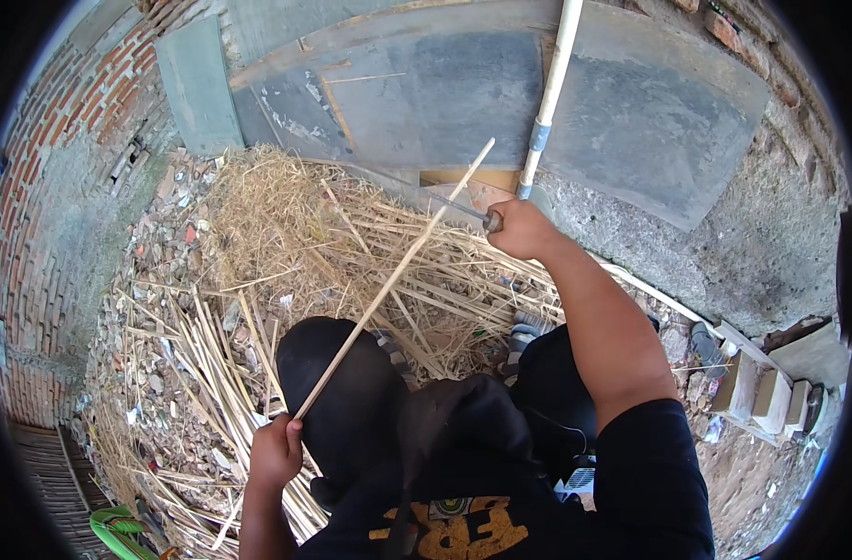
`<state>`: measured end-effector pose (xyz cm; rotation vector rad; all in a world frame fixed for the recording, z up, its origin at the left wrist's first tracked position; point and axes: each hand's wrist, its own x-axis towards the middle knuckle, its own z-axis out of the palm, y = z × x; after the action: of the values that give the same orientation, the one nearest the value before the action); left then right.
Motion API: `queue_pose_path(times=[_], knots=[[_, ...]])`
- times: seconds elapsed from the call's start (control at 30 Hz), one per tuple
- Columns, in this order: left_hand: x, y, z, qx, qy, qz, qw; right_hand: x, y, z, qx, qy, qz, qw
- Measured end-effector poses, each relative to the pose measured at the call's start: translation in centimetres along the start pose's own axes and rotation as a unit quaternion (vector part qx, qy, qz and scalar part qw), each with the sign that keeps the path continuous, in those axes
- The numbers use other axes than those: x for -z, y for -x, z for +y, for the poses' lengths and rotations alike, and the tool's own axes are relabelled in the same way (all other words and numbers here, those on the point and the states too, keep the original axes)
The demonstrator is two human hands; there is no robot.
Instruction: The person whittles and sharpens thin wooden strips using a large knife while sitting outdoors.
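Note:
My left hand (pixel 276 452) is closed round the lower end of a long pale bamboo strip (pixel 393 280). The strip slants up and away to the right, passing over my left knee. My right hand (pixel 522 230) grips the handle of a long, thin-bladed knife (pixel 454 203), its blade pointing to the far left. Blade and strip cross near the strip's far end; whether they touch I cannot tell. Below the blade lies a heap of pale shavings (pixel 267 215), with loose bamboo strips (pixel 435 299) scattered around my feet.
More bamboo strips (pixel 211 345) lie in a bundle to my left on rubble-strewn ground. Grey boards (pixel 426 93) lean along the far side, with a white pipe (pixel 556 75) standing before them. A brick wall (pixel 48 252) rises at left; wooden blocks (pixel 771 401) lie at right.

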<state>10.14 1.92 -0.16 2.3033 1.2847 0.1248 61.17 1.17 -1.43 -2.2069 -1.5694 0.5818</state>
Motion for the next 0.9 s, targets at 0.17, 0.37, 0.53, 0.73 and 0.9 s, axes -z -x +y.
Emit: queue_pose_path(times=[0.17,0.37,0.53,0.73,0.9], knots=[[-0.3,1.1,-1.1,-0.007,0.067,0.000,0.998,0.2,1.1,-2.5,0.036,-0.007,0.070,0.997],[-1.1,0.5,-1.0,-0.019,-0.032,0.027,0.999,0.7,0.4,0.0,0.012,0.038,-0.016,0.999],[0.2,0.4,-0.2,-0.011,0.038,0.004,0.999,0.0,0.0,0.3,0.024,0.048,0.069,0.996],[0.8,1.0,0.0,-0.020,0.041,0.016,0.999,1.4,1.6,-4.1,0.041,0.132,-0.013,0.990],[3.7,3.1,-1.7,0.018,0.027,-0.036,0.999,1.0,0.0,2.6,-0.099,0.073,0.045,0.991]])
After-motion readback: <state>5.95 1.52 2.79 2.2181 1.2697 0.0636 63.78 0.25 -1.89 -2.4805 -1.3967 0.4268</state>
